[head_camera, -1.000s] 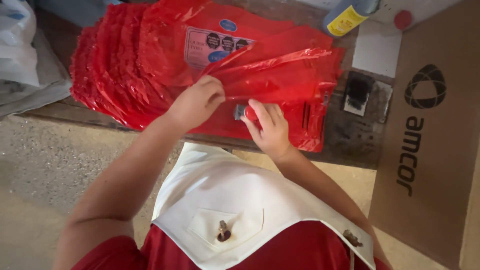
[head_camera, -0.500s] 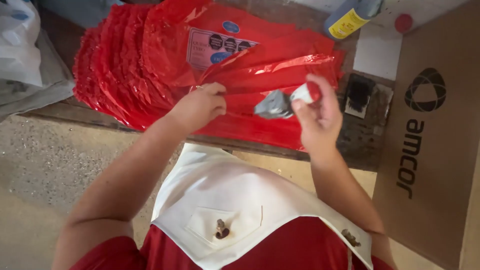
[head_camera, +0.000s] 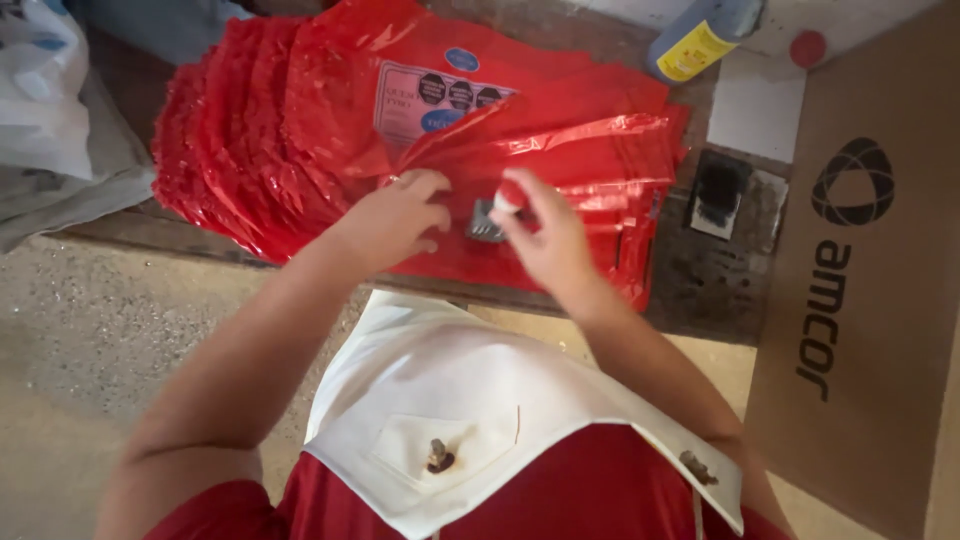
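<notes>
- The right hand (head_camera: 545, 235) grips a small hand stamp (head_camera: 497, 212) by its red and white knob, fingers closed round it, with the dark block of the stamp pressed down on the top red plastic bag (head_camera: 560, 170) near the front edge of the table (head_camera: 715, 275).
- The left hand (head_camera: 395, 220) rests just beside the stamp, fingers curled and pinching up the loose flaps of the bags above, so the one being marked lies bare underneath.
- The work looks to be partway: a thick fanned stack of red bags (head_camera: 250, 140) covers the left and middle of the table, its staggered edges running toward the left edge. I cannot tell from this view which of them already carry a mark and which do not.
- The lifted layers under the left hand suggest several bags in this bundle are yet to be reached, so I judge a good share is left.
- A black ink pad (head_camera: 716, 186) sits open toward the right side of the table, well apart from the stamp, with a white sheet (head_camera: 755, 100) behind it.
- A blue bottle with a yellow label (head_camera: 700, 35) lies at the far right corner, and a brown cardboard box (head_camera: 860, 260) stands against the right edge.
</notes>
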